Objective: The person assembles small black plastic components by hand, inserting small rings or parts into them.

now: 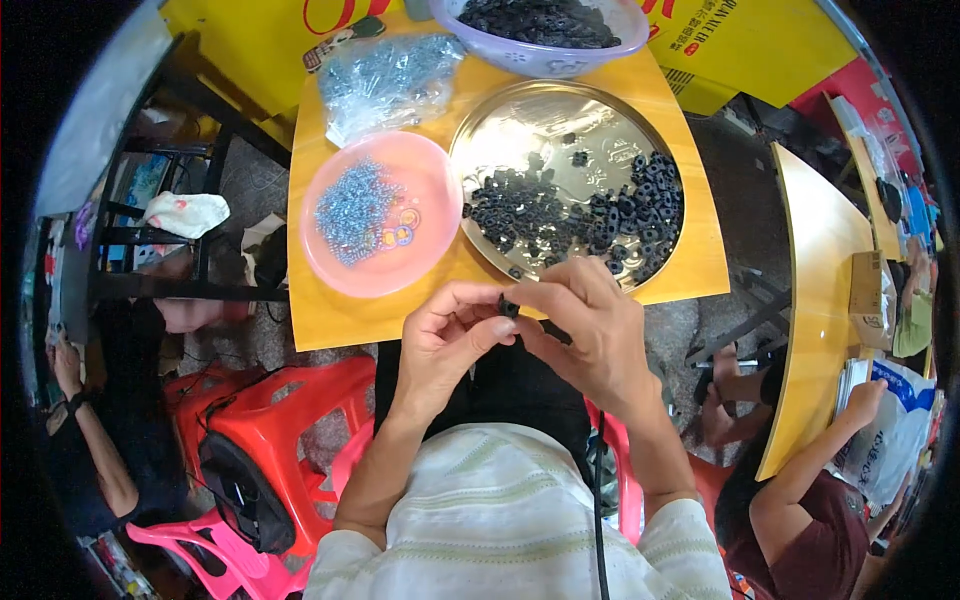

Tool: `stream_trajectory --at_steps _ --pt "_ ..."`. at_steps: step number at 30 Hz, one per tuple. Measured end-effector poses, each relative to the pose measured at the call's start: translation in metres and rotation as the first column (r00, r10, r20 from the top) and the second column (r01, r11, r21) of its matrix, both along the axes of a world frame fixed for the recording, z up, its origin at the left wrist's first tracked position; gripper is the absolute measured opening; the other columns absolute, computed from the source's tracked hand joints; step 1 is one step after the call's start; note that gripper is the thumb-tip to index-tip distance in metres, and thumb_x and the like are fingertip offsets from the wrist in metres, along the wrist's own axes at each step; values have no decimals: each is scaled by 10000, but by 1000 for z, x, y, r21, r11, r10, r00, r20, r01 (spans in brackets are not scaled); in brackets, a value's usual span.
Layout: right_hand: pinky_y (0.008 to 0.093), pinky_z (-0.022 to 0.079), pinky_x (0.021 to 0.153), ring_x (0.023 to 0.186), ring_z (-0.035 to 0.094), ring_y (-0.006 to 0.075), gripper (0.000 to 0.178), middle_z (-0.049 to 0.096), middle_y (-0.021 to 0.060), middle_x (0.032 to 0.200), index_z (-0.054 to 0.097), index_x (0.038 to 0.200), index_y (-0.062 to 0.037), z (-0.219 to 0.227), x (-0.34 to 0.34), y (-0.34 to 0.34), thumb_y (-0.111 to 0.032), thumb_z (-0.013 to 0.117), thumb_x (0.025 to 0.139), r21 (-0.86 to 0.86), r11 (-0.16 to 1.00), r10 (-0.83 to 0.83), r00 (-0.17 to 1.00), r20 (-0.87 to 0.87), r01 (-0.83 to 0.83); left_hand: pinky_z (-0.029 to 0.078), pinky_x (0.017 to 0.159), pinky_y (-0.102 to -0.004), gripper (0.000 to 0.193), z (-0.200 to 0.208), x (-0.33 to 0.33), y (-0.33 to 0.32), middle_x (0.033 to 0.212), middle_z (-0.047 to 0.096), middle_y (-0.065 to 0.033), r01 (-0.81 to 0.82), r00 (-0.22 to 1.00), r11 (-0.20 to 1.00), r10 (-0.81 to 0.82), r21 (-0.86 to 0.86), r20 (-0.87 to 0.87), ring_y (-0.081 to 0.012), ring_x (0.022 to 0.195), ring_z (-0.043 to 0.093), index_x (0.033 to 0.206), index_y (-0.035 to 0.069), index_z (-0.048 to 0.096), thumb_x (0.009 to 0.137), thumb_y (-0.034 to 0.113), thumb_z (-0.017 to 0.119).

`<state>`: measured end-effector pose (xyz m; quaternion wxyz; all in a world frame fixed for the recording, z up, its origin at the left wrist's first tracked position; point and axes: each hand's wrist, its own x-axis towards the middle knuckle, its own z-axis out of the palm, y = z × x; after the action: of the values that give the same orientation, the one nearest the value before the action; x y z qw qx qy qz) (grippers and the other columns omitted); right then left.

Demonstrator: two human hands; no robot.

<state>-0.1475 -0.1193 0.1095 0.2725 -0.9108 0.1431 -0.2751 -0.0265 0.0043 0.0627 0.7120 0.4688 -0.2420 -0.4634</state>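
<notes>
Close in front of me, just past the table's near edge, my left hand (pixel 447 340) pinches a small black plastic part (pixel 509 308). My right hand (pixel 592 330) meets it from the other side, its thumb and fingertips closed at the same part; anything else between those fingers is too small to make out. Beyond my hands lies a round gold metal tray (pixel 590 105) holding many loose black parts (pixel 635 212), larger ones to the right and smaller ones to the left. Left of the tray, a pink plastic bowl (pixel 330 262) contains a heap of small silvery metal pieces (pixel 358 210), perhaps screws or springs.
A clear plastic bag (pixel 390 80) of similar metal pieces and a lilac basin (pixel 545 62) of black parts stand at the back of the yellow table (pixel 700 240). Red stools (pixel 290 420) are at lower left. People sit at both sides.
</notes>
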Motion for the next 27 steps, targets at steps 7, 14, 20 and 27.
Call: stream_trajectory --at_steps 7,14,20,27 --pt "274 456 571 727 571 168 296 580 73 876 613 1008 -42 4 1 3 -29 709 728 457 886 68 997 29 -74 505 768 -249 193 3 -1 12 973 586 -92 -78 988 991 92 -110 125 -139 844 603 1028 -31 561 840 -48 604" --pt "301 452 571 692 565 216 156 564 94 775 621 928 -41 -3 26 -6 -41 659 777 386 922 -15 997 -71 41 504 782 -258 211 -3 2 16 1026 561 -102 -21 992 982 44 -187 120 -147 884 598 1041 -39 561 836 -80 586" --pt "357 476 615 760 552 251 86 592 54 783 605 812 -67 -31 90 -19 -106 651 751 -21 995 92 989 -118 -95 496 781 -251 189 -9 -1 24 1006 565 -91 33 999 989 -32 -142 5 -132 872 601 1028 -37 558 841 -60 577" --pt "381 480 627 766 590 274 85 602 73 779 608 845 -74 -52 154 -26 -112 628 772 -183 981 22 980 -200 -59 493 802 -261 188 -20 8 29 987 578 -72 26 998 990 -33 -135 -48 -133 885 619 1034 -28 550 849 -36 580"
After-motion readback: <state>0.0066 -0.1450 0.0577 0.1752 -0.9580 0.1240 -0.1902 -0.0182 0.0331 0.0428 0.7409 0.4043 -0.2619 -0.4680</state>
